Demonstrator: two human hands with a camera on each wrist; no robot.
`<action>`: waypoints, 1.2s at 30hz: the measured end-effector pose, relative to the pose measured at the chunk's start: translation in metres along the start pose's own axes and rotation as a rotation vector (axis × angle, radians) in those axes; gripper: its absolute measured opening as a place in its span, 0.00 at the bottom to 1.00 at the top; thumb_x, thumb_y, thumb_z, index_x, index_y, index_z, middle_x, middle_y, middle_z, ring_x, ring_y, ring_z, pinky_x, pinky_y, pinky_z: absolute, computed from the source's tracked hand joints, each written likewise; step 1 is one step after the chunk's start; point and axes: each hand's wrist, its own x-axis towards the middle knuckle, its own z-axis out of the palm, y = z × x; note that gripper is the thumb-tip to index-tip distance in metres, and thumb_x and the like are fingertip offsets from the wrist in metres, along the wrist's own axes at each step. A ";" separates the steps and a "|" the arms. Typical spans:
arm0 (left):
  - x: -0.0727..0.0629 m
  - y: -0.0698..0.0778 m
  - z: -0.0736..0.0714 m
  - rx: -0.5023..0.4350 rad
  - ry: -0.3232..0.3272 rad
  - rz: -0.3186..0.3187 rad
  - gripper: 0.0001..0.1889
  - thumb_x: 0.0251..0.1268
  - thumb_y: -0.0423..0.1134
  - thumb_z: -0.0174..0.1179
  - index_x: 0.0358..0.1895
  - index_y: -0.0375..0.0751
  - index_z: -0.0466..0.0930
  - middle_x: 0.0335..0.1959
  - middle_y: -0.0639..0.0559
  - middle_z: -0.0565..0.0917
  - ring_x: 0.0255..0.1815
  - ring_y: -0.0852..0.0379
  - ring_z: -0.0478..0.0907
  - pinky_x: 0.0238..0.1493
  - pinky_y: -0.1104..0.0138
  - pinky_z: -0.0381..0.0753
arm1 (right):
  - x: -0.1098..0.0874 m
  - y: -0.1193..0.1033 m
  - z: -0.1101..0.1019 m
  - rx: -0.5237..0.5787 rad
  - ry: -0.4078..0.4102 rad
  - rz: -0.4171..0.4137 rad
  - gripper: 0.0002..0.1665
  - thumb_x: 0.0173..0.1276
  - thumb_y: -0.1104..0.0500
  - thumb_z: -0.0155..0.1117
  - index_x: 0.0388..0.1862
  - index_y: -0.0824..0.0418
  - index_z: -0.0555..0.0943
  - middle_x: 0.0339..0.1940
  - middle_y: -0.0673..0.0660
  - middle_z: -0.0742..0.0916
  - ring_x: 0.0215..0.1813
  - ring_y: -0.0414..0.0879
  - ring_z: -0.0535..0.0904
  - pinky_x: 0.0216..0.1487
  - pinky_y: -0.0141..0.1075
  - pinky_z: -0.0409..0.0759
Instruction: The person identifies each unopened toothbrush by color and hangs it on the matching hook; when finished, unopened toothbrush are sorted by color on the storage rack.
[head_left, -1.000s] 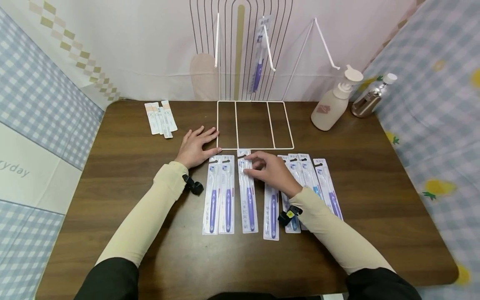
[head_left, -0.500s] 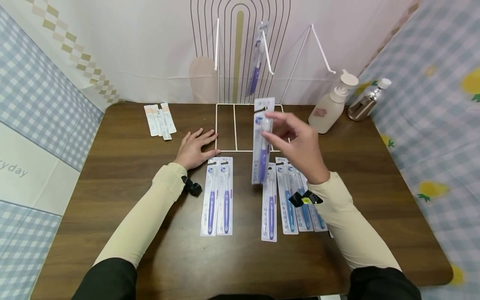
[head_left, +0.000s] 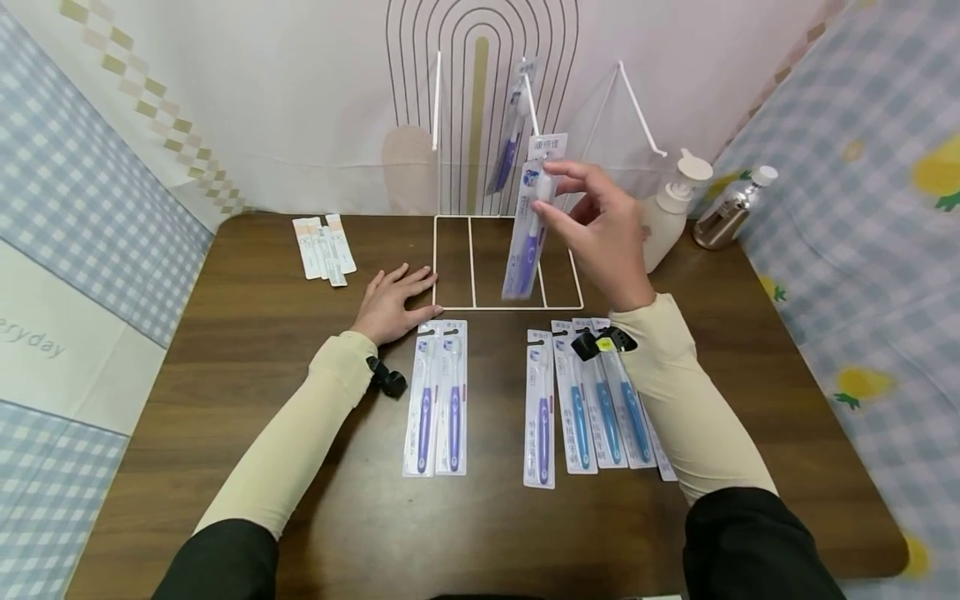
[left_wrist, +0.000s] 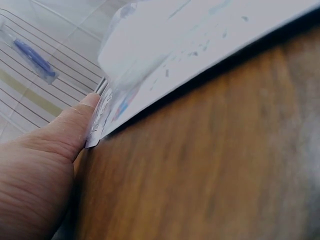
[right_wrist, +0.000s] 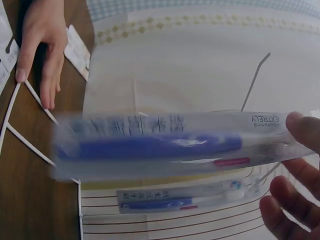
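Toothbrush packs [head_left: 454,408], purple and blue, lie nearest on a brown table [head_left: 480,533], with the left hand [head_left: 395,304] at their far left, straight-fingered against a white wire rack [head_left: 495,309], the right hand [head_left: 607,225] pinching a purple-handled pack [head_left: 525,242] raised above its base, and another purple pack [head_left: 507,158] hanging from its middle hook [head_left: 532,104].

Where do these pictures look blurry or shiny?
Head view: mostly sharp, a soft sheen on the table; left wrist view: near pack washed out, table blurred; right wrist view: glare on the held pack, its free end smeared.
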 end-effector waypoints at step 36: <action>0.012 0.008 -0.002 0.017 0.027 0.030 0.37 0.74 0.60 0.64 0.82 0.53 0.67 0.83 0.56 0.63 0.87 0.45 0.49 0.84 0.46 0.34 | 0.069 0.067 0.013 -0.046 -0.018 0.362 0.27 0.68 0.58 0.78 0.65 0.47 0.85 0.59 0.53 0.88 0.28 0.42 0.75 0.34 0.34 0.76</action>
